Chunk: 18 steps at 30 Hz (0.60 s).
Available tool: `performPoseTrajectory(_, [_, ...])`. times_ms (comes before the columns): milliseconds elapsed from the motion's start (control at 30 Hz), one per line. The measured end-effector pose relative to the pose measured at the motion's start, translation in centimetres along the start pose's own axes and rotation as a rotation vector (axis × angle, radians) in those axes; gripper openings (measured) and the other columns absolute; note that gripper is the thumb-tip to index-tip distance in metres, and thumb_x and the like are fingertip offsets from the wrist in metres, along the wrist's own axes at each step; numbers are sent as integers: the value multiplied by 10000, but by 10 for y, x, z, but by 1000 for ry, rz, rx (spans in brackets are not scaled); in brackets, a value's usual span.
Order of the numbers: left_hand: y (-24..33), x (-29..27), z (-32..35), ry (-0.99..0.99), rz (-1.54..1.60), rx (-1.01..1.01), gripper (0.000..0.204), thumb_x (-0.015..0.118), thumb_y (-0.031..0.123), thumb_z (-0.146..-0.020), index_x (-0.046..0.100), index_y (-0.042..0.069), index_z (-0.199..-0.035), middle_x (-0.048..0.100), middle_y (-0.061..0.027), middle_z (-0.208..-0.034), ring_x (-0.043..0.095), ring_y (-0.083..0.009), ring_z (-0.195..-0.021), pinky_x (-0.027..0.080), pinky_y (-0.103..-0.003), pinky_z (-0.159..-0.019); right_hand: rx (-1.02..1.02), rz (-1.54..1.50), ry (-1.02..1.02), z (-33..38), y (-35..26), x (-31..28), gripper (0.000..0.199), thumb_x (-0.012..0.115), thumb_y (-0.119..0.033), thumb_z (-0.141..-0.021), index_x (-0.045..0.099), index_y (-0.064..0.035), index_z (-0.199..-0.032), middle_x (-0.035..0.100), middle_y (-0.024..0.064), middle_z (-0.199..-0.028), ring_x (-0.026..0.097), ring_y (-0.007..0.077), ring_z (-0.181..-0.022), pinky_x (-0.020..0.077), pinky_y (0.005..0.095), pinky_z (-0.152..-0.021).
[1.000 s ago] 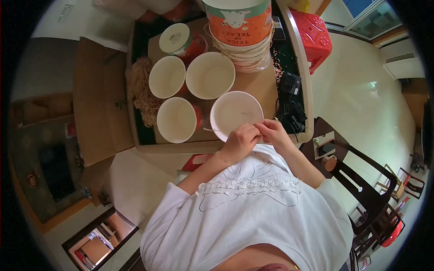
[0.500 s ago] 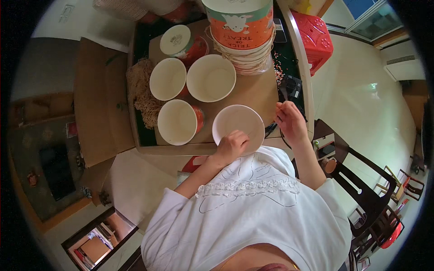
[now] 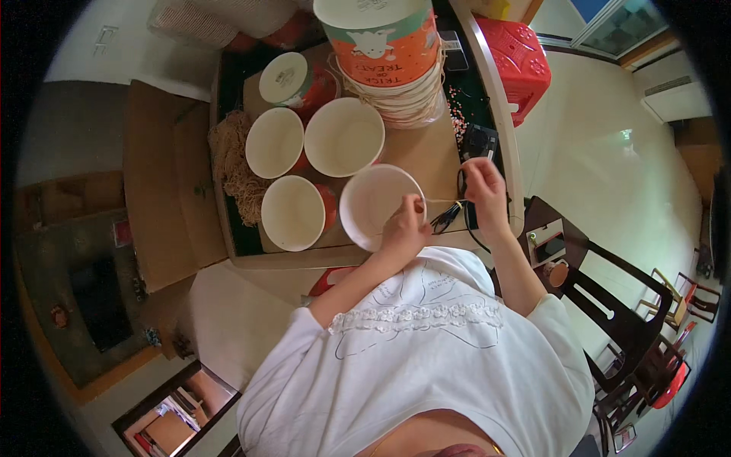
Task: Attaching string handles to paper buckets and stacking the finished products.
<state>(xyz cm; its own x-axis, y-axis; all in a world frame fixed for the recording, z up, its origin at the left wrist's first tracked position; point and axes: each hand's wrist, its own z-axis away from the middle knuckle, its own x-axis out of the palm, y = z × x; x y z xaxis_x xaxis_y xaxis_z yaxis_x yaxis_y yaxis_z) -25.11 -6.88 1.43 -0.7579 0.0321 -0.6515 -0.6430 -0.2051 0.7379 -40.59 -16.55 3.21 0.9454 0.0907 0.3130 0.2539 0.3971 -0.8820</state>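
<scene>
A white-lined round paper bucket [image 3: 369, 206] leans open-mouthed toward me at the table's near edge. My left hand [image 3: 407, 227] is closed at its right rim, fingers curled by the bucket wall; thumb and fingertips pinch there. To the right, my right hand [image 3: 487, 196] is closed in a pinch. A thin pale cord [image 3: 443, 200] stretches from the bucket's rim by my left hand to the right fingertips. Whether the left fingers grip the cord or the rim as well is hard to make out. Below the cord lies a bundled black cable [image 3: 446, 218].
Several open paper buckets [image 3: 344, 137] stand at left, beside a heap of brown netting [image 3: 236, 171]. Behind is a tall orange-and-green bucket stack [image 3: 381, 53] draped with pale cords [image 3: 411, 100]. A red stool [image 3: 514, 65] stands off the table's right side.
My left hand has moved from inside the bucket to its right rim. The right hand has lowered slightly, and a cord now shows taut between the hands. The bucket has shifted left in view.
</scene>
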Motion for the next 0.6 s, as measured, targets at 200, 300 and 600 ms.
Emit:
performPoseTrajectory(200, [-8,-46,33,22,586,-120,297,611,-8,-792,568,6,-1086,631,-14,-912,577,-49,-761,464,-202,-656,-261,477,-433,50,31,22,119,569,40,-812,572,-4,-922,548,67,-828,548,141,-773,442,243,-642])
performPoseTrajectory(300, [-4,-59,35,10,799,-197,229,577,-38,-822,569,-2,-1048,611,6,-928,561,-34,-777,455,-186,-674,-326,503,-506,54,32,33,154,579,52,-785,580,-12,-925,540,88,-851,568,205,-776,467,278,-635])
performPoseTrajectory(600, [-10,-64,34,-19,818,-237,232,580,-33,-815,554,-5,-1044,609,-37,-964,569,-78,-846,454,-228,-772,-410,478,-597,51,30,35,137,604,23,-782,591,-15,-913,551,89,-858,575,220,-787,478,298,-646])
